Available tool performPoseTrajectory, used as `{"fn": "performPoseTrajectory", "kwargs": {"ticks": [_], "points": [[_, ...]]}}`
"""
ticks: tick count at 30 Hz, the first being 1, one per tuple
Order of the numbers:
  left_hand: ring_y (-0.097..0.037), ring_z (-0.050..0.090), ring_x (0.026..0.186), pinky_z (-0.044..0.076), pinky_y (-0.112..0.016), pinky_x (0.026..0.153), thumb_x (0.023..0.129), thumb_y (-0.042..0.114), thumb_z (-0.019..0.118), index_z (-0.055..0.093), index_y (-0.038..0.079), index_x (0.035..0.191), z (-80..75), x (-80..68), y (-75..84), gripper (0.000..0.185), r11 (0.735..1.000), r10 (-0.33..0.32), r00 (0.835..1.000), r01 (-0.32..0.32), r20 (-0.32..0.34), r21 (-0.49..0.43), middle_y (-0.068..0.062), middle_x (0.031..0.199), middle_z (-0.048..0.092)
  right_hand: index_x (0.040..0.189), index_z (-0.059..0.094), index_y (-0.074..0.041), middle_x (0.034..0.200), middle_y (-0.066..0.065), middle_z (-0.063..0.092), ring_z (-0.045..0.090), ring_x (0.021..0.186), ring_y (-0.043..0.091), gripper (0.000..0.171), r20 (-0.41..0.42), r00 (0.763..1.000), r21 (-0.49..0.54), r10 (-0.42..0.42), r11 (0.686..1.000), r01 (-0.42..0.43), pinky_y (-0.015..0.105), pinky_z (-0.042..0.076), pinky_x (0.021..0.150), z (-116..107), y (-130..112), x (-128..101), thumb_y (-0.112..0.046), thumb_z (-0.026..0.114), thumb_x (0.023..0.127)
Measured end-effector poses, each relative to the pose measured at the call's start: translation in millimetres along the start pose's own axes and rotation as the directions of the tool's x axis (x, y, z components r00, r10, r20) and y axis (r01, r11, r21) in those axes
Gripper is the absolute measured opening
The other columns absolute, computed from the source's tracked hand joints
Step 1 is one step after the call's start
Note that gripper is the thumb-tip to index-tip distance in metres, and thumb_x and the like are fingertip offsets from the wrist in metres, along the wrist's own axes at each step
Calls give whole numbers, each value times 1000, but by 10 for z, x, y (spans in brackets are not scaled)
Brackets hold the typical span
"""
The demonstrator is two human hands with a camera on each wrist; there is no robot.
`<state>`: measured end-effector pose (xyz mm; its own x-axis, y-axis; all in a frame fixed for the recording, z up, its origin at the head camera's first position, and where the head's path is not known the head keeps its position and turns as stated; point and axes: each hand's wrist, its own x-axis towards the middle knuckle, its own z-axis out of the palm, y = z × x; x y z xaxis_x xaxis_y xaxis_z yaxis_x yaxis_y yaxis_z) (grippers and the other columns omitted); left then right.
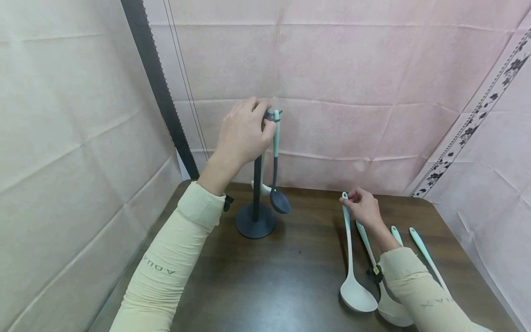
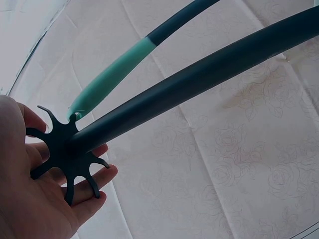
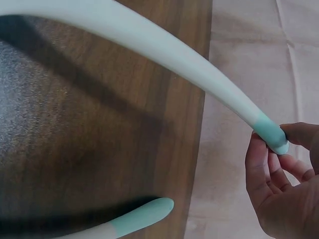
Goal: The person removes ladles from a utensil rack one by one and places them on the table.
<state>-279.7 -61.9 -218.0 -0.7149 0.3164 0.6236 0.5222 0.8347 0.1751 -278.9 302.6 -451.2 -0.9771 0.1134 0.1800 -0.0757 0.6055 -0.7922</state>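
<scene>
My left hand (image 1: 246, 131) grips the top of a dark utensil stand (image 1: 256, 226), its fingers around the ring of hooks (image 2: 62, 144). From one hook hangs a dark ladle (image 1: 280, 202) with a mint handle (image 2: 114, 74). Behind the post a white utensil (image 1: 265, 189) also hangs, mostly hidden. Over at the right, my right hand (image 1: 365, 207) pinches the mint handle end of a white ladle (image 1: 357, 296) between thumb and fingers. That handle slants upward, with the bowl low over the table. In the right wrist view the pinched tip (image 3: 271, 133) shows clearly.
Beside the held ladle, another white utensil (image 1: 394, 312) lies on the brown table (image 1: 265, 276). Further right are two more mint handles, one (image 1: 396, 235) partly behind the right forearm, the other (image 1: 423, 246) near the table's right side. Pale cloth (image 1: 332, 69) hangs around the table.
</scene>
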Motion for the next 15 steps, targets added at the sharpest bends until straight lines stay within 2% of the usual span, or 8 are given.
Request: {"fn": "performPoseTrajectory", "kwargs": {"ticks": [4,8,11,15], "points": [[-28,59,121,48,-44,104,101,31,46,64,13,142,6,-1,-1,48,1000,2,1000,-2,-1,3,-6,128,64,107,64,1,93,16,67,69,69,28,26,2,1000,0,12,1000,-12,40,62,58,26,49,9,-22,74,100],[-28,59,119,48,-43,103,101,31,46,64,13,142,5,0,0,48,1000,0,1000,0,-1,7,-7,127,64,107,64,0,93,16,67,67,68,21,25,14,1000,-18,14,1000,-14,48,64,63,48,102,28,-22,73,100],[-28,59,120,48,-43,104,101,31,46,63,13,143,7,1,3,48,1000,-2,1000,2,0,10,-7,128,64,106,64,0,93,15,67,68,69,21,23,25,999,-11,26,1000,-26,51,64,65,59,137,25,-20,73,100],[-28,59,122,48,-44,105,101,31,46,64,14,143,5,-4,9,49,1000,-2,1000,2,-1,14,-6,129,64,106,64,1,92,15,66,68,71,24,23,44,998,1,47,999,-47,46,64,63,79,153,9,-19,73,101]]}}
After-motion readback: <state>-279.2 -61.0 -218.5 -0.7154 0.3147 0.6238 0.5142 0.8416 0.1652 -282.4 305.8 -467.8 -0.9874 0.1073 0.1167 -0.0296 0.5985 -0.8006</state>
